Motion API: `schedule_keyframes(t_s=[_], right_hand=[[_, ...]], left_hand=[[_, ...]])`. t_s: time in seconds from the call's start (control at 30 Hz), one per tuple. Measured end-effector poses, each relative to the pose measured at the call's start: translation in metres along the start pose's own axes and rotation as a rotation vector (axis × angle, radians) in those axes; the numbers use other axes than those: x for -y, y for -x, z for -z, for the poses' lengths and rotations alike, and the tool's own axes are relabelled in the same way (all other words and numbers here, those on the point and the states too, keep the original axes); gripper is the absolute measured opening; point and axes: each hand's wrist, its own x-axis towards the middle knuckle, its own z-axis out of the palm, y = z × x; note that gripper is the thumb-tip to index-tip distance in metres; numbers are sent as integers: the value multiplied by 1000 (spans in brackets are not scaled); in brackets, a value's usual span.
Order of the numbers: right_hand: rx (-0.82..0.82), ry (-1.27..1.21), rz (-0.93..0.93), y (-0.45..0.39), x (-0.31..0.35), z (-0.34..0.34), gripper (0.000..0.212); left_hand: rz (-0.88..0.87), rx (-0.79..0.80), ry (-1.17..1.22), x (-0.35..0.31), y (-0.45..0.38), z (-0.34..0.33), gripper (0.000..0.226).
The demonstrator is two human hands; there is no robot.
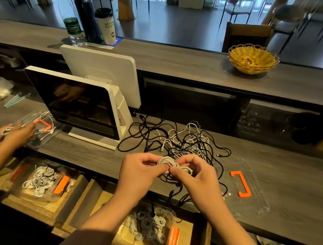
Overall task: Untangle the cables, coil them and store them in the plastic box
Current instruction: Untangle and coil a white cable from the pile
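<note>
A small coil of white cable [173, 163] hangs between my two hands above the counter's front edge. My left hand [140, 171] pinches its left side and my right hand [196, 176] pinches its right side. Behind them lies a tangled heap of black and white cables [180, 142] on the dark wooden counter [89, 153]. Some black strands droop over the edge. Below, in an open drawer, a clear plastic box [173, 214] with an orange latch holds several coiled white cables. Its clear lid [250, 196] with an orange handle lies on the counter to the right.
A white point-of-sale terminal [87, 107] stands left of the heap. Another person's hands [12, 135] work over a second clear lid at the far left, above a second box of coils [41, 180]. A yellow wicker basket [252, 59], bottles and a cup [107, 26] stand on the upper ledge.
</note>
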Motion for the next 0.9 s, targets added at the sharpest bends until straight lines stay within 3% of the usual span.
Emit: schedule_keyframes(t_s=[0.3,0.6,0.77,0.9], right_hand=[[-150,-98,-6,8,2,-1,11],[-214,-3,-9,9,2,-7,7],[-98,-5,-83,2,1,6,9],[51,-128,-145,-1,1,11,13]], left_hand=[[13,81,163,-2,0,-5,17],[100,23,314,10,5,-16,19],[150,195,415,20,2,-6,28],[305,280,669,21,1,-3,26]])
